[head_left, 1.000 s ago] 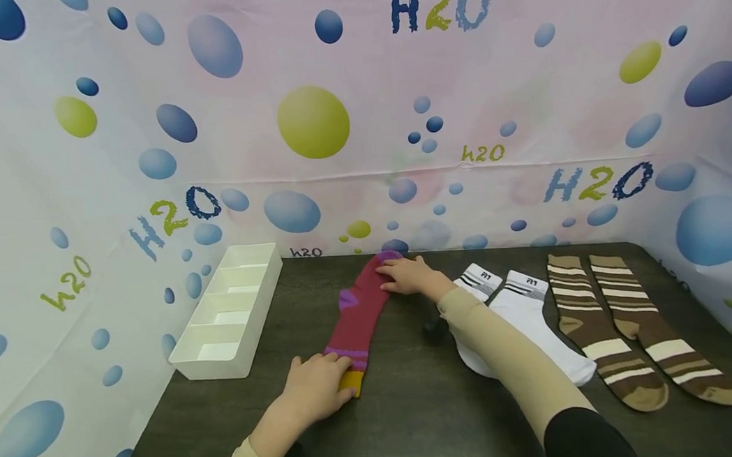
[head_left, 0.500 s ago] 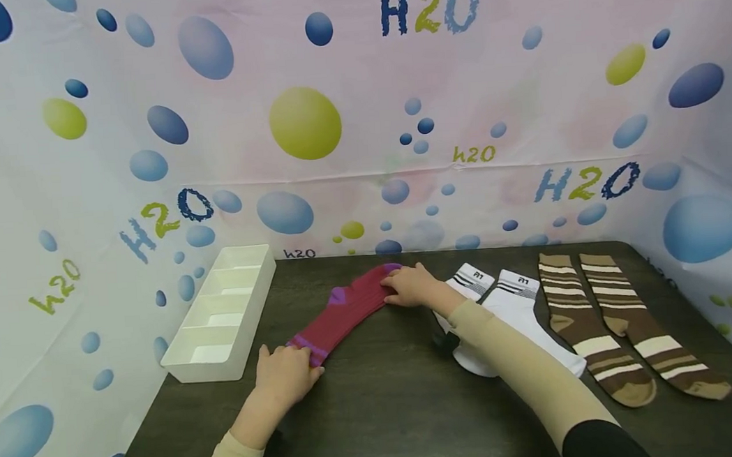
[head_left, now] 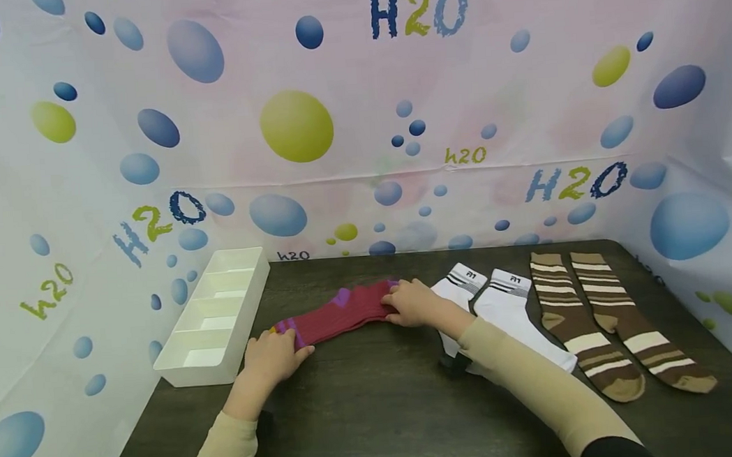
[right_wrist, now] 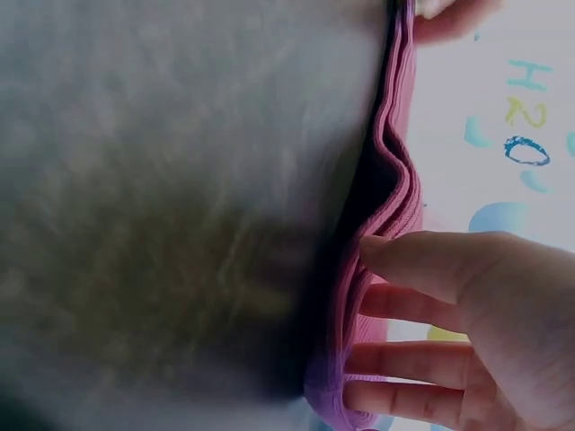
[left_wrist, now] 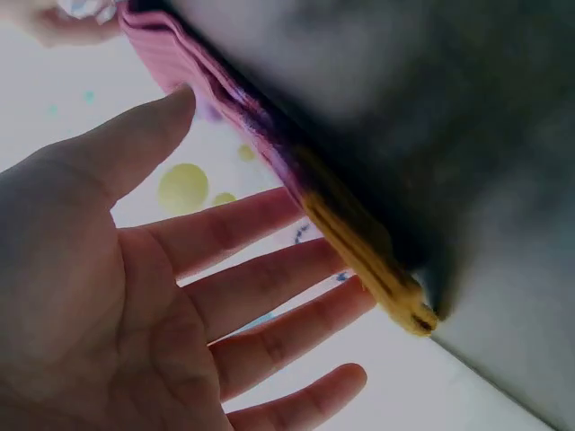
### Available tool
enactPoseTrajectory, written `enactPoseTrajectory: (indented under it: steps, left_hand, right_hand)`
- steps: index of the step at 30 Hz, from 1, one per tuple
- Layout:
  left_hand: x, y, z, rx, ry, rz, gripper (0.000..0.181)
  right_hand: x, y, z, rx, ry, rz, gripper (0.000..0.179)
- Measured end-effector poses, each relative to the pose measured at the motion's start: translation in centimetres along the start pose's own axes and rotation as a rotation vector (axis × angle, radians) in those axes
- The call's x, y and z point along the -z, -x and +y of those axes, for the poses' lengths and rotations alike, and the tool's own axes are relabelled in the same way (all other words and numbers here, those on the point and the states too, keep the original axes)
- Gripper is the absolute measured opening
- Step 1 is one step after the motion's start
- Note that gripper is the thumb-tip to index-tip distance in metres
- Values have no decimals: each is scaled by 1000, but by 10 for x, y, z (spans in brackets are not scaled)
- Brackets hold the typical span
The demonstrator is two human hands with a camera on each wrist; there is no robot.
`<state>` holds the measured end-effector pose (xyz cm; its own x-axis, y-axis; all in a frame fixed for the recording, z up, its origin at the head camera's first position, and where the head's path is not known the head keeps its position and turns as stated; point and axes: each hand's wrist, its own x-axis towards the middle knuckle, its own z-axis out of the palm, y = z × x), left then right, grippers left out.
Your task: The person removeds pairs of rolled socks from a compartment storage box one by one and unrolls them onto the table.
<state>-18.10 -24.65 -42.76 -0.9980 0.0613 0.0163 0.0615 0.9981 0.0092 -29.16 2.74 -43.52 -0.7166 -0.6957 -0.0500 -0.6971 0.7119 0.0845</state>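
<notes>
A crimson sock (head_left: 340,312) with purple heel and toe and a yellow cuff end lies crosswise on the dark table, its edge showing layered fabric in the right wrist view. My left hand (head_left: 272,360) rests on the cuff end; in the left wrist view its extended fingers lie over the purple and yellow bands, thumb near the red edge. At the toe end, my right hand (head_left: 416,304) presses its fairly straight fingers on the fabric, with the thumb (right_wrist: 395,254) at the near edge. The toe is partly hidden by this hand.
A white divided tray (head_left: 247,333) stands at the left, close to the left hand. White ankle socks (head_left: 503,307) lie partly under the right forearm. Brown striped socks (head_left: 590,344) lie farther right. A patterned sheet (head_left: 365,207) rises behind the table (head_left: 378,423).
The crimson sock has turned from pointing away to lying crosswise. My left hand has moved its cuff left and away; my right hand has brought the toe nearer.
</notes>
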Motion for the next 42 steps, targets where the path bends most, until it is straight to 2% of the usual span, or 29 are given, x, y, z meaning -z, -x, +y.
enactPoseTrajectory:
  steps: [5,11,18,24,31,37,42]
  left_hand:
    - [1,-22,-10,16,28,-53,57]
    - [-2,-45,-19,32,64,-86,62]
    - [-10,-76,-24,13,105,-118,65]
    - [-5,-98,-19,-10,137,-166,75]
    - [-6,-118,-6,-61,122,-160,80]
    - [-10,-128,3,-113,132,-160,82]
    - [-14,-133,11,-173,112,-185,77]
  right_hand:
    - [1,15,-9,34,21,11,39]
    - [0,41,-21,116,47,83,38]
    - [-4,68,-29,201,55,168,37]
    - [-7,83,-35,229,24,174,39]
    - [-8,99,-46,236,-2,168,41]
    - [-14,113,-52,257,-12,162,44]
    - [-14,124,-57,259,-28,120,47]
